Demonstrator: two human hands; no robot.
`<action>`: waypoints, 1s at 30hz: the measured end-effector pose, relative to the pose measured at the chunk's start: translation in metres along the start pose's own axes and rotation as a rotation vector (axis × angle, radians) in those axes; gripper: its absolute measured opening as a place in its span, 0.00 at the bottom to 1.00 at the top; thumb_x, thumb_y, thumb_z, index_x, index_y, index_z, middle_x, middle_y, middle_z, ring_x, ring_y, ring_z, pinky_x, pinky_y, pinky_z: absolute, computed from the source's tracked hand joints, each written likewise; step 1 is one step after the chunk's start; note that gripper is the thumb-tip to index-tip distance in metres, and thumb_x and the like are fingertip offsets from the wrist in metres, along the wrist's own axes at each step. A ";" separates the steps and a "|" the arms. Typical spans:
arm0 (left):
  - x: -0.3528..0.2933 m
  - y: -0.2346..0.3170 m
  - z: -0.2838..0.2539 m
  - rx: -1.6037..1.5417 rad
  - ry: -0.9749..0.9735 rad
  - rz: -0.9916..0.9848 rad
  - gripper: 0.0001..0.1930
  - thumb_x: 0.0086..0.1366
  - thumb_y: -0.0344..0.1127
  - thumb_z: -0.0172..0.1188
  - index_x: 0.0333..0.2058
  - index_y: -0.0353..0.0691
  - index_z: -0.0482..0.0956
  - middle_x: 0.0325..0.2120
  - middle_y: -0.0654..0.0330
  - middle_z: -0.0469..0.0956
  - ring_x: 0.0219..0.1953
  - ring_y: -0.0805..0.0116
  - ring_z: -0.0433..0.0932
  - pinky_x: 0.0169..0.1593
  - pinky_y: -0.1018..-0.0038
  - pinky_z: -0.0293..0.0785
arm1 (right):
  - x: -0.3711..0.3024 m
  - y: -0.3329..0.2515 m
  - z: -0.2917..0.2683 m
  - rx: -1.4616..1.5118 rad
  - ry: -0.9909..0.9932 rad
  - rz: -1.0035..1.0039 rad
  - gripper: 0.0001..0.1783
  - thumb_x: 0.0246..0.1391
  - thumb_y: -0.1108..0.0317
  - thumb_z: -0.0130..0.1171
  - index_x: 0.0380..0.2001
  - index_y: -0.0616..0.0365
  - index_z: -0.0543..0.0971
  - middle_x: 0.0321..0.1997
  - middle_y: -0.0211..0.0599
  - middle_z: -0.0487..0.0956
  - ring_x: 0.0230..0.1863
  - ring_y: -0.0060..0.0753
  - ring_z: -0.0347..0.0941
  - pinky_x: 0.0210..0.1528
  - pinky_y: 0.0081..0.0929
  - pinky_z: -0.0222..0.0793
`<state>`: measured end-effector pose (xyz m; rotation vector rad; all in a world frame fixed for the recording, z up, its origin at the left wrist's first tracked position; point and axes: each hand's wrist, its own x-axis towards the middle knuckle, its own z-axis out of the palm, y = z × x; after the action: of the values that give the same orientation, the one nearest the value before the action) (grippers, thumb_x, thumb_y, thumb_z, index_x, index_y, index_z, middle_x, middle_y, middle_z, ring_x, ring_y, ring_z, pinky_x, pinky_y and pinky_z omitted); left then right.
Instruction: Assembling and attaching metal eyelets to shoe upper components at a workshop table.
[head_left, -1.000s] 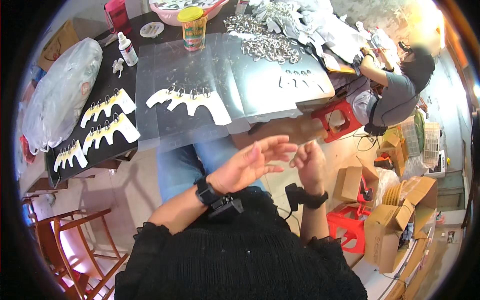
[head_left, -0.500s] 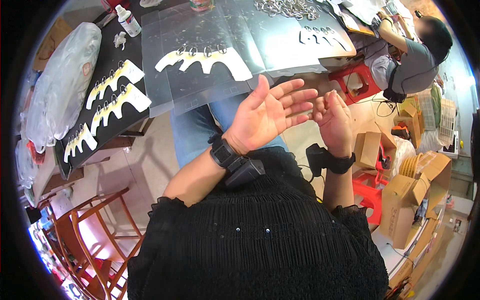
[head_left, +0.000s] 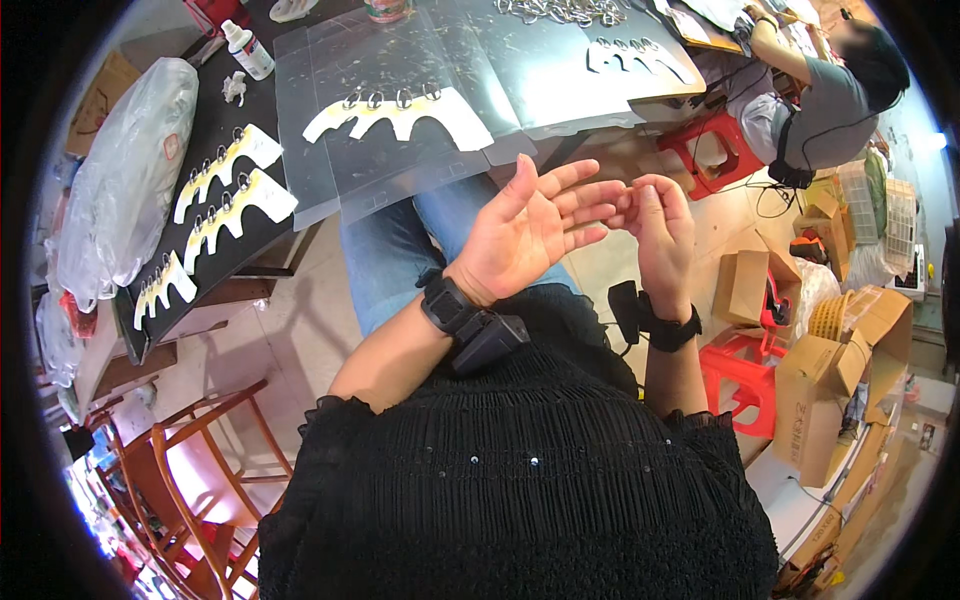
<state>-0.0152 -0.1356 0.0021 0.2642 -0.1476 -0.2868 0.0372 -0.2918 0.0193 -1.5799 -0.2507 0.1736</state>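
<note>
Over my lap, my left hand is held palm up, fingers stretched and a little apart, with nothing lying on the palm. The thumb and fingertips of my right hand are pinched together against the ends of my left fingers; whatever is between them is too small or hidden to make out. Beyond my hands, a white scalloped card strip with metal rings along its top rests on a clear plastic sheet. A similar strip lies farther right. More ringed strips are on the dark table at left.
A heap of metal rings is at the table's far side. A white bottle and a big plastic bag stand left. A wooden chair is lower left; cardboard boxes and a red stool by a co-worker are right.
My right hand has turned and shifted slightly left, its pinched fingertips now meeting the left fingers. My left hand stays nearly in place, palm up.
</note>
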 end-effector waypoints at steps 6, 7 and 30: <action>-0.002 -0.005 -0.001 0.049 0.033 -0.008 0.40 0.59 0.64 0.36 0.56 0.33 0.53 0.55 0.43 0.57 0.54 0.57 0.62 0.56 0.63 0.58 | -0.003 0.000 -0.010 0.094 -0.047 0.165 0.12 0.61 0.64 0.34 0.29 0.59 0.64 0.16 0.32 0.67 0.14 0.18 0.59 0.22 0.18 0.68; -0.001 -0.005 -0.002 0.055 0.029 -0.017 0.40 0.59 0.64 0.36 0.56 0.33 0.53 0.55 0.43 0.57 0.54 0.57 0.62 0.56 0.63 0.58 | -0.003 0.000 -0.011 0.116 -0.059 0.181 0.12 0.61 0.64 0.35 0.29 0.59 0.64 0.16 0.31 0.66 0.13 0.17 0.59 0.20 0.19 0.68; -0.003 -0.007 -0.015 0.040 0.099 -0.079 0.40 0.59 0.65 0.36 0.55 0.32 0.55 0.55 0.42 0.56 0.53 0.56 0.63 0.56 0.62 0.58 | -0.011 0.016 -0.022 0.251 -0.022 0.204 0.07 0.58 0.72 0.39 0.38 0.63 0.64 0.24 0.34 0.71 0.22 0.22 0.67 0.33 0.21 0.71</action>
<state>-0.0175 -0.1371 -0.0145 0.3234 -0.0453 -0.3490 0.0332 -0.3158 0.0034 -1.3525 -0.0797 0.3670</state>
